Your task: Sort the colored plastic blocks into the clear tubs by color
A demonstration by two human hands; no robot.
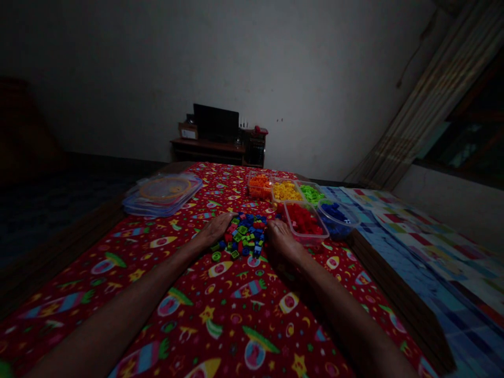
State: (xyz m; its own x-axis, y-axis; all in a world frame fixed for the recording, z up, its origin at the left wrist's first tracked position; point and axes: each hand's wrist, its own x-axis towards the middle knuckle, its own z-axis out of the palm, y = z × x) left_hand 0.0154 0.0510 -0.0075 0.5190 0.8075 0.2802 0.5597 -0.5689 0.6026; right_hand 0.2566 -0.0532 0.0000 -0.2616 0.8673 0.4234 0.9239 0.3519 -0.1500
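A loose pile of small toy building bricks (pixel 244 236), in green, blue and red, lies on the red patterned cloth between my two hands. My left hand (pixel 216 229) rests along the pile's left side, its fingers stretched toward the far edge and apparently holding nothing. At the right edge of the pile, my right hand (pixel 281 235) has its fingers curled down; whatever they hold is hidden. Just beyond that hand stands a clear tub of red bricks (pixel 303 219). A tub of blue bricks (pixel 336 216) is to its right.
Behind are tubs of orange bricks (pixel 260 185), yellow bricks (pixel 286 191) and green bricks (pixel 312 193). Stacked clear lids (pixel 161 197) lie at the left of the cloth (pixel 220 315). A monitor (pixel 216 122) stands on a desk by the far wall. A checkered bedspread (pixel 417 262) is at right.
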